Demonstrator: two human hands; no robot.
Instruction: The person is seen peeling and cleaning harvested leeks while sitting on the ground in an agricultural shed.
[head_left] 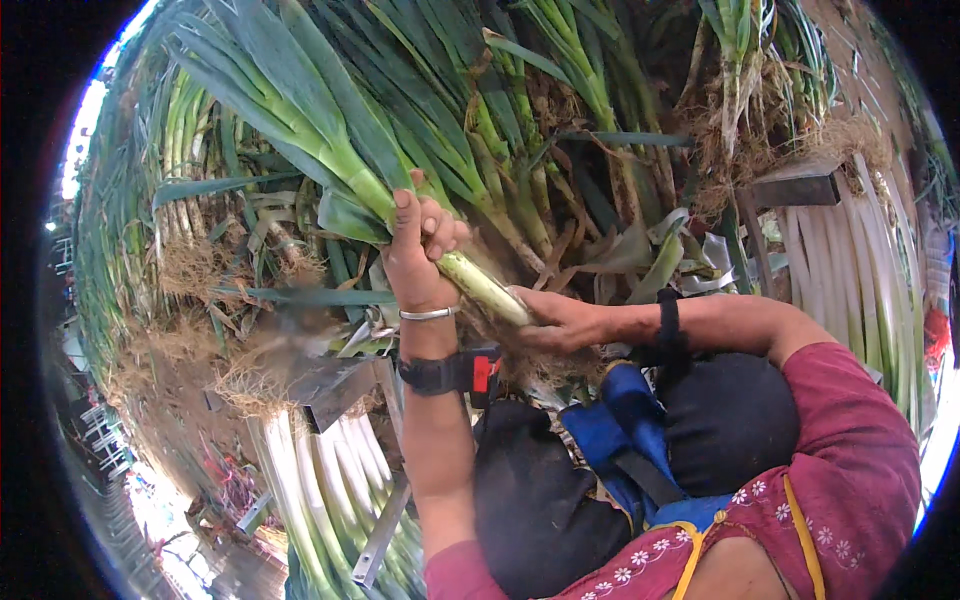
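Observation:
A leek (pixel 482 284) with broad green leaves slants across the middle, its leaves toward the upper left and its pale stalk toward me. My left hand (pixel 416 248) is closed around the stalk just below where the leaves fan out. At the stalk's lower end my right hand (pixel 560 318) is closed, fingers wrapped about the pale base. The very tip of that base is hidden by the right hand. Stringy roots and dry peelings (pixel 548 368) lie beneath my hands.
Unpeeled leeks (pixel 400 70) with dirty roots are heaped ahead. Clean white leeks lie in a metal rack (pixel 383 530) at lower left, and more white leeks (pixel 845 262) at right beside a metal bracket (pixel 797 188). Another rooted bunch (pixel 180 215) stands at left.

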